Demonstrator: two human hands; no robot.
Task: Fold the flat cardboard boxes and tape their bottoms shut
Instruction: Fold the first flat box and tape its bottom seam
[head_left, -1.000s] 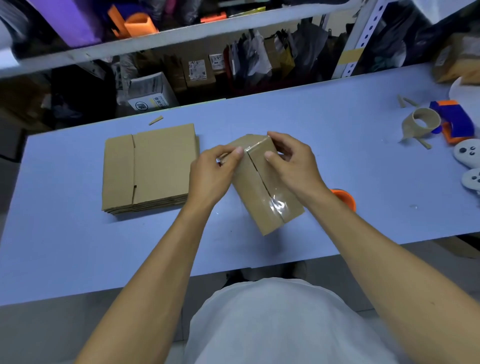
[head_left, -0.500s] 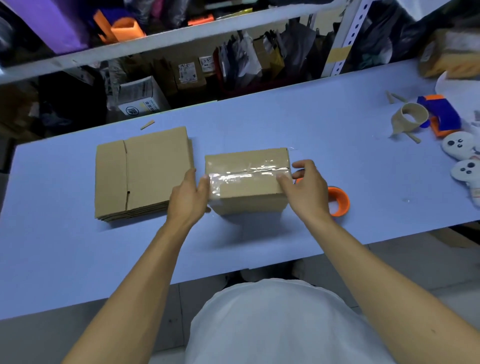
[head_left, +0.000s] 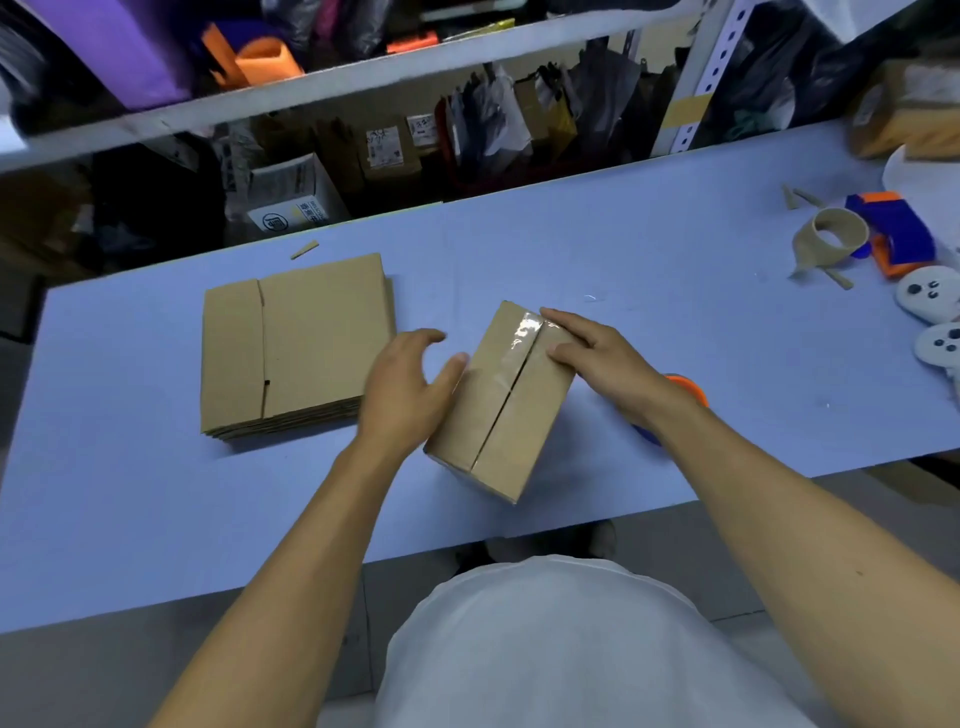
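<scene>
From the head view, the folded box (head_left: 501, 400) sits askew mid-worktop (head_left: 623, 249), its taped seam facing up. The left hand (head_left: 402, 387) rests loosely spread against its left side; the right hand (head_left: 602, 358) presses flat fingers on top. Just left lies the flat box stack (head_left: 296, 343); an orange tape roll (head_left: 688, 387) peeks from behind the right wrist.

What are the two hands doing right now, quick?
Left hand: open, thumb against the left side of the folded box, fingers loosely spread and gripping nothing.
Right hand: open, straight fingers pressing the clear tape onto the box top.
</scene>
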